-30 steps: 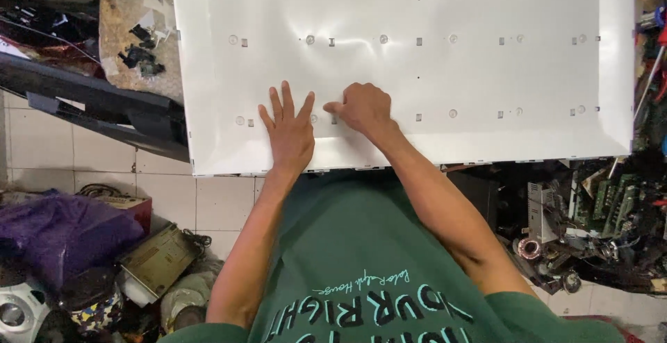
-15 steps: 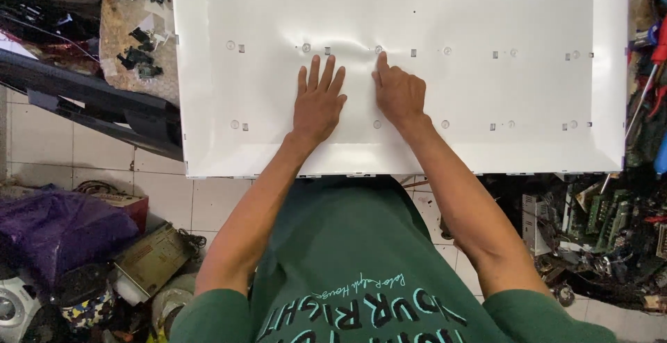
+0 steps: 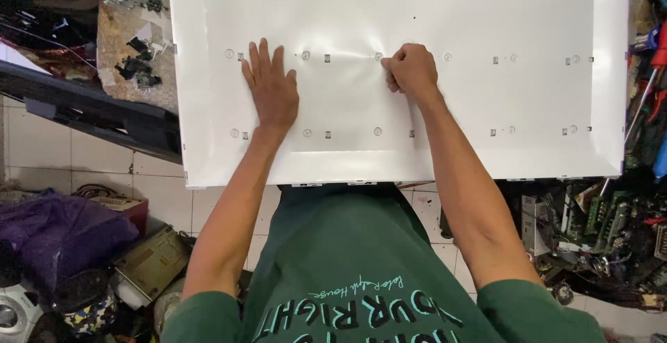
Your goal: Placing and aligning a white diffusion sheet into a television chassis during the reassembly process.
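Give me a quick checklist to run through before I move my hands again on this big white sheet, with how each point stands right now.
1. Left hand flat on the white sheet, fingers spread: ok.
2. Right hand closed, fingertips pressed at a small round hole in the middle row: ok.
3. What the right fingers pinch, if anything: cannot tell, the knuckles hide it.
4. Sheet lying smooth: not ok, a slight ripple runs between the hands.
5. Near edge of the sheet supported: cannot tell, it runs past the body and nothing under it shows.
6. Surroundings tidy: not ok, circuit boards at the right, a purple cloth on the floor at the left.
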